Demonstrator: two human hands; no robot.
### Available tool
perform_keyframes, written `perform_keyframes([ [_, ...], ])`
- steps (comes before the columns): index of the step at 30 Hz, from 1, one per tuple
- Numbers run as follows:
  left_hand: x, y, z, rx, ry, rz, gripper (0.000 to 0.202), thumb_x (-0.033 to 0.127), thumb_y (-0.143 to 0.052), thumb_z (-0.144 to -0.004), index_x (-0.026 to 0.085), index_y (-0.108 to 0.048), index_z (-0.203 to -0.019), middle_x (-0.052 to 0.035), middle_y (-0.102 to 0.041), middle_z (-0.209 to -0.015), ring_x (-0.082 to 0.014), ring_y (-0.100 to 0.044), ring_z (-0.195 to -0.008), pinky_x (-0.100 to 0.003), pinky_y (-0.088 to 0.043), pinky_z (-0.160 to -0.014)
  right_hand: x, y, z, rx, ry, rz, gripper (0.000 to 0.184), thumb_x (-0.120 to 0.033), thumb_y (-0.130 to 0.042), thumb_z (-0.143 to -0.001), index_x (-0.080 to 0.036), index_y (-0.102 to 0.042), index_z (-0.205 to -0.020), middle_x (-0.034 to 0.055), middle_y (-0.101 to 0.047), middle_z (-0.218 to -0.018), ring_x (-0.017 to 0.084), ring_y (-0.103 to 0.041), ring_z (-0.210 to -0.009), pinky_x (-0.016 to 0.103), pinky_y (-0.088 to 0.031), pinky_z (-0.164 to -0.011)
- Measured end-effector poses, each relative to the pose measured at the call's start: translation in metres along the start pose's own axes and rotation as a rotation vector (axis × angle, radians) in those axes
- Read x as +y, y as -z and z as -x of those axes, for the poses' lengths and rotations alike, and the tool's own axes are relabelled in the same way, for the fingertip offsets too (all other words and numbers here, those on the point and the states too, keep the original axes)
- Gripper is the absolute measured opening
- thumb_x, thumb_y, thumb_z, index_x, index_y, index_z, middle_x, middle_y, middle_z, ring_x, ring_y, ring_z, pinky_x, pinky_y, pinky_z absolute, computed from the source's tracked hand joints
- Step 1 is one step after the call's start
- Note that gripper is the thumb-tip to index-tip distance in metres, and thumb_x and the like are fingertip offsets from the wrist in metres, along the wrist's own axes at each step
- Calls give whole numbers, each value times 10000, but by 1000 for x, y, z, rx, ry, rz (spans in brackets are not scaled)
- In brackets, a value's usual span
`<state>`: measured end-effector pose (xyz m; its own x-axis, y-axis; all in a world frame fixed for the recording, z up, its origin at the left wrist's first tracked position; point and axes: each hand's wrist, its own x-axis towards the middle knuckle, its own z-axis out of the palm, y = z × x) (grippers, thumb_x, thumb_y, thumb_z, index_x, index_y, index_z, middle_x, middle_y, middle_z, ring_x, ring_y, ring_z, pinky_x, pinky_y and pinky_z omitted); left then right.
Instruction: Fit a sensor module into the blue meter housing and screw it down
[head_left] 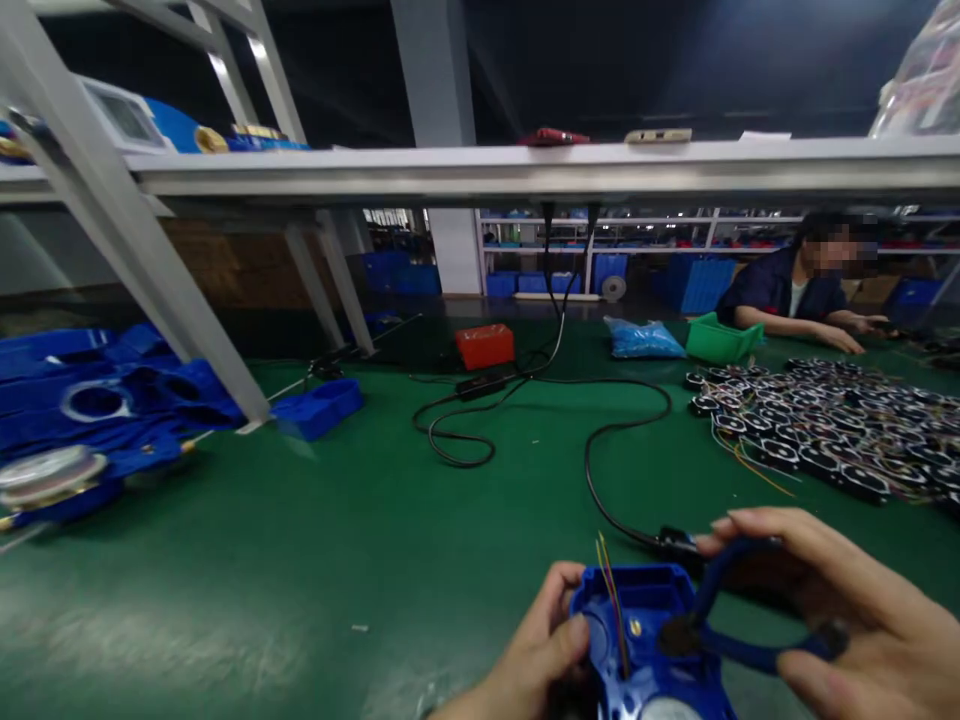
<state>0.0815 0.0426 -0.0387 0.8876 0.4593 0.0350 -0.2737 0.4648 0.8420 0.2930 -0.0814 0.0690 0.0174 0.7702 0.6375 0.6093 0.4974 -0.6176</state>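
Observation:
My left hand [529,655] grips a blue plastic housing [645,640] by its left side at the bottom middle of the view. Thin coloured wires [611,590] stick up out of the housing. My right hand [847,610] holds a blue-handled tool [739,625] whose dark tip rests on the housing's top face. A black cable [600,490] runs from the tool's rear across the green table [390,520].
Many black round parts with wires [832,425] lie at the right. A red box [485,345], a blue bag [643,340] and a green bin [720,340] stand behind. Blue trays [97,400] and a slanted metal frame leg [142,240] fill the left. A seated person [795,285] works far right.

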Motion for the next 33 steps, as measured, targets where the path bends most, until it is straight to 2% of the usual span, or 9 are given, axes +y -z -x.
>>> perform_keyframes([
  [3, 3, -5, 1, 36, 59, 24, 513, 472, -662, -796, 187, -397, -1130, -76, -551, -1001, -190, -556, -847, -267, -387, -712, -4, -3, 1, 33, -101, -69, 470, -449, -609, -895, -253, -457, -1294, 72, -583, -1107, 183, -617, -968, 190, -540, -830],
  [8, 4, -4, -5, 25, 95, 59, 539, 453, -680, -789, 188, -391, -1159, -67, -542, -1008, -182, -546, -831, -265, -384, -717, -5, -6, -2, -1, -195, -111, 485, -410, -675, -859, -236, -497, -1276, 66, -572, -1113, 189, -599, -972, 213, -537, -828],
  [12, 5, -2, -7, 0, 80, 37, 550, 460, -680, -789, 186, -381, -1159, -78, -534, -1047, -182, -539, -854, -278, -385, -748, -2, -6, -4, -58, -204, -37, 543, -427, -720, -816, -256, -493, -1278, 45, -565, -1120, 179, -587, -976, 197, -519, -833],
  [19, 7, -1, -8, -21, 88, 19, 550, 485, -637, -822, 196, -352, -1194, -101, -521, -1100, -220, -528, -949, -335, -384, -820, 15, -10, -6, -120, -200, 42, 554, -379, -734, -803, -243, -481, -1276, 53, -552, -1142, 221, -551, -1018, 332, -527, -871],
  [28, 7, 1, -8, -29, 80, -16, 565, 513, -647, -808, 194, -359, -1176, -83, -537, -1059, -190, -520, -932, -305, -386, -807, 24, -14, -13, -250, -173, 31, 531, -345, -728, -816, -228, -478, -1270, 37, -521, -1154, 180, -524, -1033, 257, -501, -888],
  [33, 7, 0, -8, -28, 88, -19, 573, 522, -638, -811, 192, -354, -1183, -96, -532, -1072, -208, -526, -941, -323, -392, -805, 24, -16, -13, -271, -227, 11, 516, -363, -714, -828, -264, -468, -1270, 39, -498, -1160, 191, -513, -1040, 275, -496, -893],
])
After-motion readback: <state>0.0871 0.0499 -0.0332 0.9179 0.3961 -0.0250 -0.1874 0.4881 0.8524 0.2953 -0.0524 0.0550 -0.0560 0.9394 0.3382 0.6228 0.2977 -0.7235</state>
